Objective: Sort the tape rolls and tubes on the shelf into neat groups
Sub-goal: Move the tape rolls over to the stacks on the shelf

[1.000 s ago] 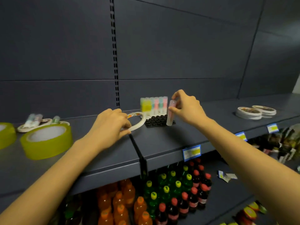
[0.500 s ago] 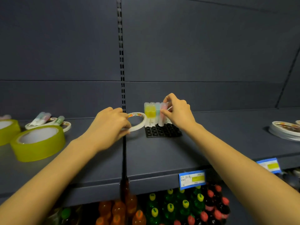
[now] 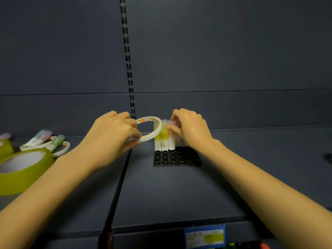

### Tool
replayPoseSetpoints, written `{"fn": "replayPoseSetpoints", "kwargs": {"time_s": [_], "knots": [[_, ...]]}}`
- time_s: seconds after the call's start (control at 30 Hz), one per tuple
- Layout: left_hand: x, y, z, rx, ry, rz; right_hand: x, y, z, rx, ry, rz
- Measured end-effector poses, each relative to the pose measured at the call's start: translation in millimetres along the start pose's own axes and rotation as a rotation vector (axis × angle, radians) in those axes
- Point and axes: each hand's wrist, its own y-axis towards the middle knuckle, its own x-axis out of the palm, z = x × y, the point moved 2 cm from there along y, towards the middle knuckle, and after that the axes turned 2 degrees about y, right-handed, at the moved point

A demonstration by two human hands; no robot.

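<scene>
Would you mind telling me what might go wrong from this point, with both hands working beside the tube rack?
1. The thin white tape ring in the left hand sits right against the upright tubes; a swing might topple them.
2. The right hand is pressing a tube into the black rack; a misaligned push may tip its neighbours.
3. Loose tubes lying across the flat rings at left could roll.

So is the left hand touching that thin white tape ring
Touching. The head view shows the left hand pinching the thin white tape ring, fingers wrapped over its rim.
</scene>
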Motion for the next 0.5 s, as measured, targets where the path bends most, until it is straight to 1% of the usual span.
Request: {"fn": "replayPoseSetpoints", "kwargs": {"time_s": [0.13, 0.27, 0.4, 0.5], "knots": [[-3, 8, 9, -0.005, 0.028, 0.052, 2, 0, 6, -0.02, 0.099, 0.019], [-6, 16, 24, -0.046, 0.056, 0.037, 1, 4, 15, -0.058, 0.137, -0.012], [-11, 20, 41, -0.137, 0.082, 0.009, -1, 10, 17, -0.153, 0.022, -0.079], [-21, 26, 61, -0.173, 0.111, 0.003, -16, 11, 28, -0.243, -0.047, -0.211]]}}
